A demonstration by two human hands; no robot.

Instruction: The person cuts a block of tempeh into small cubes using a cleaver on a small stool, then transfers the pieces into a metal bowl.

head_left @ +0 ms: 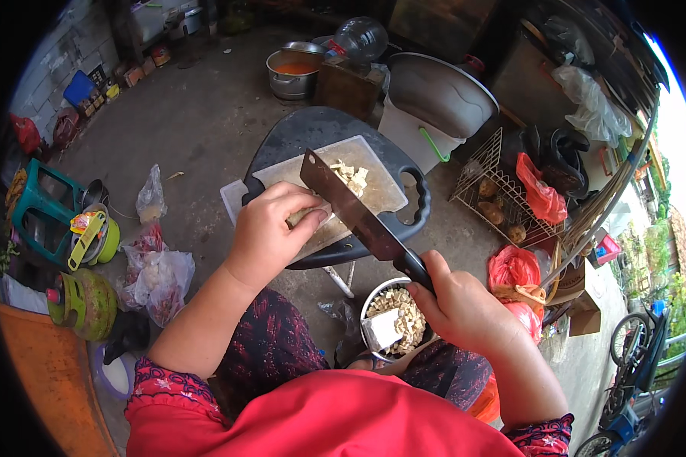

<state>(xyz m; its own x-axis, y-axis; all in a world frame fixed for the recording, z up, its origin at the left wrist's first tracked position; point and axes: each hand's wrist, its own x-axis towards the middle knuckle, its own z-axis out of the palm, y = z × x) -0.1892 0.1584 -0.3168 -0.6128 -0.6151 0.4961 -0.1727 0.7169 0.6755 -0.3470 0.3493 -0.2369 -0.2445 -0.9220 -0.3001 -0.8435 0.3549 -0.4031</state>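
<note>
the left hand has thumb and fingers pinched on a pale food piece, at the board's middle and close beside the knife blade. the right hand is wrapped tightly around the black handle of a broad knife, whose blade slants toward eleven o'clock across the cutting board. chopped pieces lie beyond the blade, at two o'clock. the board rests on a dark stool; a bowl of cut pieces sits at five o'clock.
</note>
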